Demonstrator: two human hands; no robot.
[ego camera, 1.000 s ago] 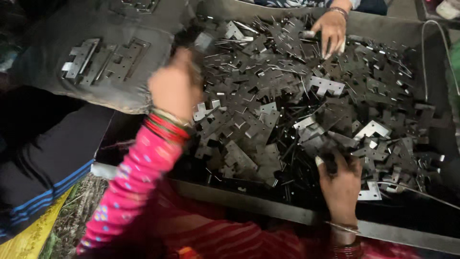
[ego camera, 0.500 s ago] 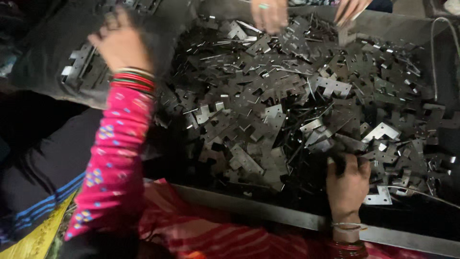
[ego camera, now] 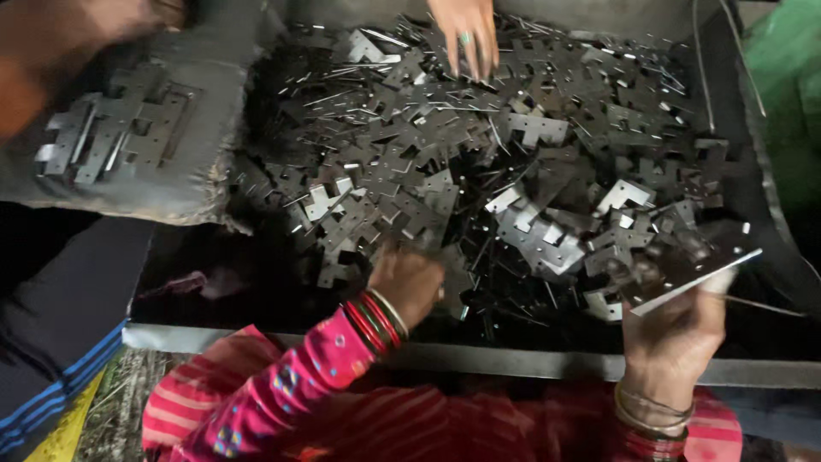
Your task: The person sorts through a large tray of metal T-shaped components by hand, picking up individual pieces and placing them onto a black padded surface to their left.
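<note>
Three hands in view: two belong to the wearer, one to a co-worker. Left hand (ego camera: 409, 278) reaches into the heap of metal plates (ego camera: 479, 162), fingers curled down among the pieces; whether they have closed on one is hard to tell, since they are buried. Right hand (ego camera: 676, 329) is closed around a stack of plates (ego camera: 684, 261), held tilted just above the heap at the tray's near right. Count in the stack unclear; several at least. Co-worker's hand (ego camera: 466, 34), ring on one finger, rests fingers-down on the far side of the heap.

Plates: thin flat stamped sheet metal, grey, dull sheen, notched T-like outlines with small punched holes. Far too many to count, lying tangled in one dark tray (ego camera: 513, 364).

One grey padded board (ego camera: 180, 128) at left carries a row of plates (ego camera: 111, 137) laid side by side.
</note>
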